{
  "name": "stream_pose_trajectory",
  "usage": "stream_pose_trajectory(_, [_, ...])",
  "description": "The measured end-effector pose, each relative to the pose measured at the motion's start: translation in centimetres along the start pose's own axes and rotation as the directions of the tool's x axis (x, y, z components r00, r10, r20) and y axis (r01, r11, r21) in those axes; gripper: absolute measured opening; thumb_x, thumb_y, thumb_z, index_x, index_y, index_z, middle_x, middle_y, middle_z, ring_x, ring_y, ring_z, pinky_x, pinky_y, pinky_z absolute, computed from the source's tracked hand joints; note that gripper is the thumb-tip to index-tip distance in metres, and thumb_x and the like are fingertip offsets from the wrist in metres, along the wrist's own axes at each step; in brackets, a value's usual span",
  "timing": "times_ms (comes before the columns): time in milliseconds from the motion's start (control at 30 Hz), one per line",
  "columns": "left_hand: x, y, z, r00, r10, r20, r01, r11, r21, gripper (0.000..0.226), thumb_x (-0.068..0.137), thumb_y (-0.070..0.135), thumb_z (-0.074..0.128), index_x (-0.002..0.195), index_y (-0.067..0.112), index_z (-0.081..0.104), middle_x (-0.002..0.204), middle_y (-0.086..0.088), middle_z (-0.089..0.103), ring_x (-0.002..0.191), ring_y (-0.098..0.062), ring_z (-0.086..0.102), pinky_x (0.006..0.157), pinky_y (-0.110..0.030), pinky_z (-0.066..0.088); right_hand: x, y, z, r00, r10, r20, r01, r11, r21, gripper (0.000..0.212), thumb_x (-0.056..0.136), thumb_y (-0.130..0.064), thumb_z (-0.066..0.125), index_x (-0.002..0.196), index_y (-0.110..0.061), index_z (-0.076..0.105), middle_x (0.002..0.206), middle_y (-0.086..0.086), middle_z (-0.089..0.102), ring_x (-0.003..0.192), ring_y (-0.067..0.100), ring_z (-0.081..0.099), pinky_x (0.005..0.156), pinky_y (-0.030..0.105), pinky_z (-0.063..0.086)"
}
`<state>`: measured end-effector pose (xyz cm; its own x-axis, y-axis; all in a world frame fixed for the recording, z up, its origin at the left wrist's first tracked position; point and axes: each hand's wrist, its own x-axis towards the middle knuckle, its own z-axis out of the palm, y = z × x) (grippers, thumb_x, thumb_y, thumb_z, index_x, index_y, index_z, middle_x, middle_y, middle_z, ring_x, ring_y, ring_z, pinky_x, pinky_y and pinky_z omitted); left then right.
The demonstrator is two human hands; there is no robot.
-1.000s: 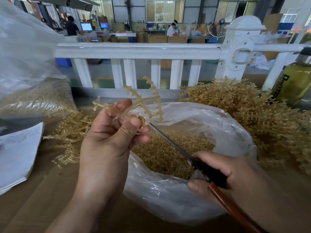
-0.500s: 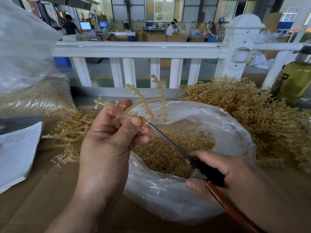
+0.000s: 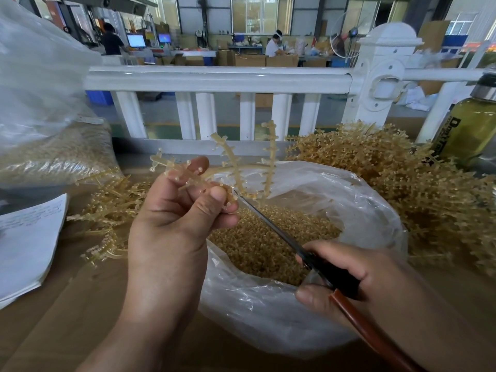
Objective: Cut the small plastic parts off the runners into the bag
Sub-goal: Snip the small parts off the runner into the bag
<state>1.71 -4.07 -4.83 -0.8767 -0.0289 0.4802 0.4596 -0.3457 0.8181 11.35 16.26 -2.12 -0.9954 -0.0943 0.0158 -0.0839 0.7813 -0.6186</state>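
Observation:
My left hand [image 3: 174,221] pinches a pale yellow branched runner [image 3: 233,162] between thumb and fingers, holding it over the open clear plastic bag [image 3: 349,200]. Small tan cut parts [image 3: 268,237] fill the bag's bottom. My right hand [image 3: 357,277] grips scissors [image 3: 290,242] with a black and red-brown handle. Their blades point up and left, and the tip touches the runner beside my left thumb.
A large heap of uncut runners [image 3: 402,183] lies right of the bag, a smaller heap [image 3: 112,208] left of it. A full clear bag [image 3: 51,146] and white papers [image 3: 26,242] sit at left. A white railing [image 3: 214,79] runs behind, a yellow-green bottle [image 3: 469,124] at far right.
The runner's free branches have swung rightward and upward in my left hand. The scissors and my right hand stay nearly where they were, tip at the runner.

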Motion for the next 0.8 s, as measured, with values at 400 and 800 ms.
stream_pose_trajectory(400, [0.13,-0.24,-0.06,1.0,-0.005,0.014,0.005,1.0,0.002,0.027,0.087,0.014,0.069,0.103,0.035,0.074,0.078,-0.002,0.069,0.076,-0.019,0.07,0.068,-0.023,0.057,-0.02,-0.03,-0.11,1.0,-0.015,-0.019,0.016,0.999,0.033,0.061,0.066,-0.088,0.048,0.112,-0.049,0.058,0.084,-0.011,0.069,0.07,0.001,0.066,0.068,0.024,0.051])
stream_pose_trajectory(800, [0.05,-0.32,-0.14,0.999,-0.029,0.012,0.03,1.0,-0.006,0.024,0.088,0.012,0.069,0.103,0.031,0.074,0.082,-0.004,0.068,0.078,-0.02,0.071,0.067,-0.024,0.057,0.0,0.16,-0.06,0.999,-0.029,-0.037,0.031,0.999,0.034,0.057,0.068,-0.087,0.05,0.109,-0.05,0.059,0.081,-0.01,0.069,0.064,0.003,0.065,0.062,0.022,0.05])
